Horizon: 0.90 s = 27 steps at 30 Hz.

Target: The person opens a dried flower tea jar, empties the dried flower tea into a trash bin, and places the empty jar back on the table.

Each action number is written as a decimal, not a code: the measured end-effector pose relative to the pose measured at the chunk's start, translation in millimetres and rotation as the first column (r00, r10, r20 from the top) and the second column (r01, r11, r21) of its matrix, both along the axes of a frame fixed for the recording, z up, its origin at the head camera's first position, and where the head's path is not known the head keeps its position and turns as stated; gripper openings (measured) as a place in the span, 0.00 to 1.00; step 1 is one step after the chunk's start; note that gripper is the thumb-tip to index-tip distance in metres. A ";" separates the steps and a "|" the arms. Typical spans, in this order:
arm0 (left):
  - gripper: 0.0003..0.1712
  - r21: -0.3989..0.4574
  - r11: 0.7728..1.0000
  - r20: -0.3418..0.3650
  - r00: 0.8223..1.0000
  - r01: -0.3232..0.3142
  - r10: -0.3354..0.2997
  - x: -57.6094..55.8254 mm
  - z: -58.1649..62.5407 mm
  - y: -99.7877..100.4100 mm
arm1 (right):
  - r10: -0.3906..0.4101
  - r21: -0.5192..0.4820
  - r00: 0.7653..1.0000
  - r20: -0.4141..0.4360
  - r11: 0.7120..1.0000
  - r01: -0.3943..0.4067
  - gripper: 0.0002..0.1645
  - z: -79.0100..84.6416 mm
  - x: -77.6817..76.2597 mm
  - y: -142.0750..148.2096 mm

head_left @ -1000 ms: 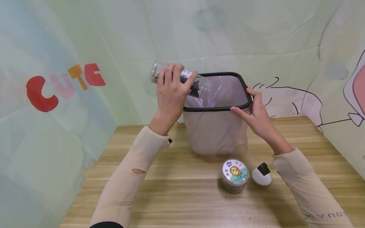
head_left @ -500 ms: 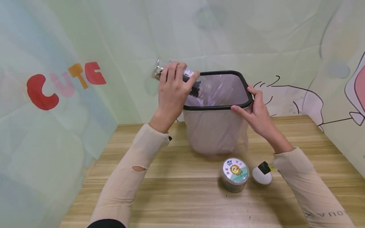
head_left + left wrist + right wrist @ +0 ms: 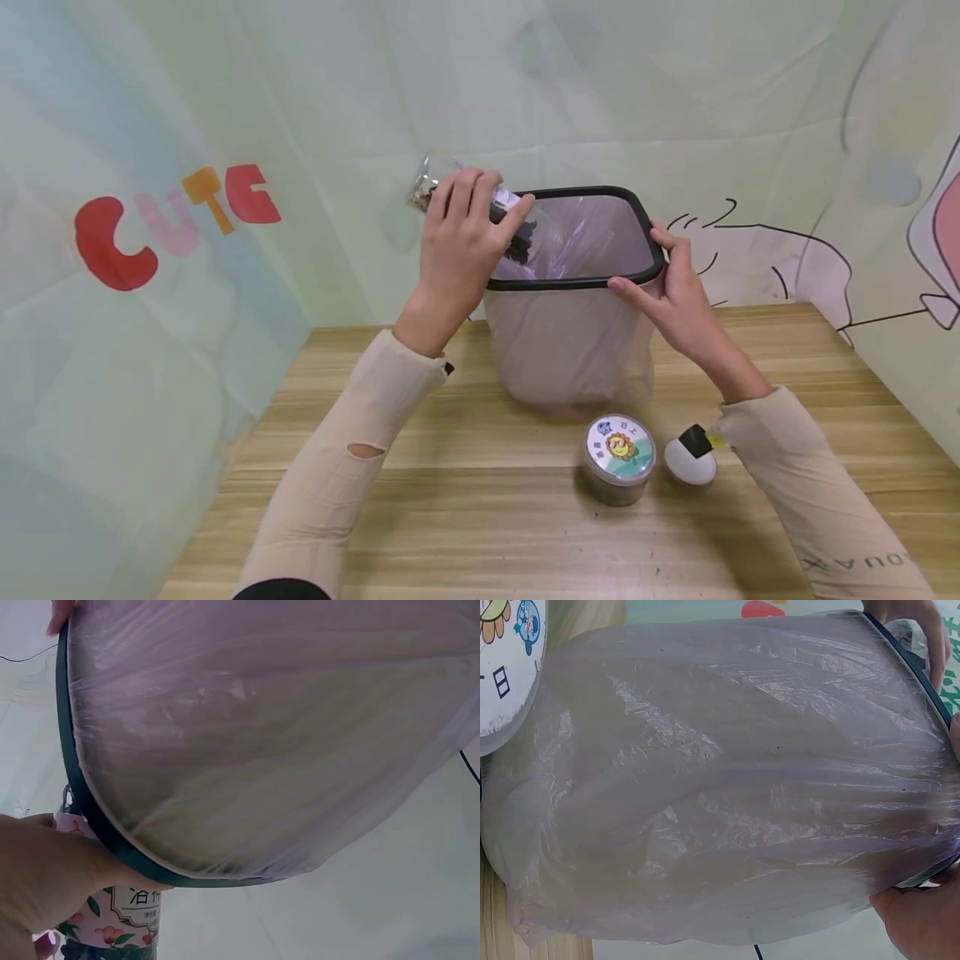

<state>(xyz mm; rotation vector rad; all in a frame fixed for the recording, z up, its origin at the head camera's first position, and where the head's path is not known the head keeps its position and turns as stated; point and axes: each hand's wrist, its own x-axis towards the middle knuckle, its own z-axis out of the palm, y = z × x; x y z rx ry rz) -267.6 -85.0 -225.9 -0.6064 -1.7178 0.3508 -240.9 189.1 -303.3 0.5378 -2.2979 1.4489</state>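
Observation:
My left hand (image 3: 459, 246) grips a clear jar (image 3: 426, 185) from above, fingers and thumb wrapped round it. The jar lies tilted over the left rim of a bin (image 3: 577, 342), its lower end inside the opening. Dark contents show through its side; a pink floral label (image 3: 124, 911) appears in the left wrist view. The bin has a black rim and a thin translucent liner bag (image 3: 705, 780). At its right corner my right hand (image 3: 678, 292) holds the rim, thumb in front and fingers behind. The jar's mouth is hard to make out.
In front of the bin stands a round tin (image 3: 618, 467) with a sunflower picture on its lid. Beside it lies a white round lid (image 3: 690, 467), near the right sleeve. Dark specks dot the wooden table (image 3: 450, 517). A printed cloth backdrop (image 3: 337, 92) hangs close behind.
My left hand has shifted slightly to the right with the jar, and the jar's raised end is a little higher. The right hand stays on the bin rim.

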 end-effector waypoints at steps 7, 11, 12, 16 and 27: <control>0.26 0.014 1.000 -0.005 1.000 -0.011 0.011 0.7 -0.2 -0.1 | 0.007 -0.001 1.000 0.008 1.000 -0.007 0.53 0.0 -0.6 -0.7; 0.25 0.020 1.000 0.020 1.000 -0.017 0.016 0.9 -1.8 -1.3 | 0.013 -0.003 1.000 0.011 1.000 -0.013 0.53 -0.4 -0.8 -0.9; 0.26 0.022 1.000 0.026 1.000 -0.017 0.016 0.5 -2.1 -1.5 | 0.012 -0.001 1.000 0.010 1.000 -0.012 0.53 -0.1 -0.3 -0.8; 0.25 0.034 0.999 0.024 1.000 -0.013 0.013 -2.9 -2.0 -2.8 | 0.004 0.003 1.000 0.003 1.000 -0.004 0.52 0.6 -0.6 -1.0; 0.21 0.062 0.998 -0.011 1.000 0.005 -0.004 -6.4 -7.5 -9.1 | 0.032 -0.018 0.999 0.032 0.999 -0.031 0.53 -0.8 0.0 -3.1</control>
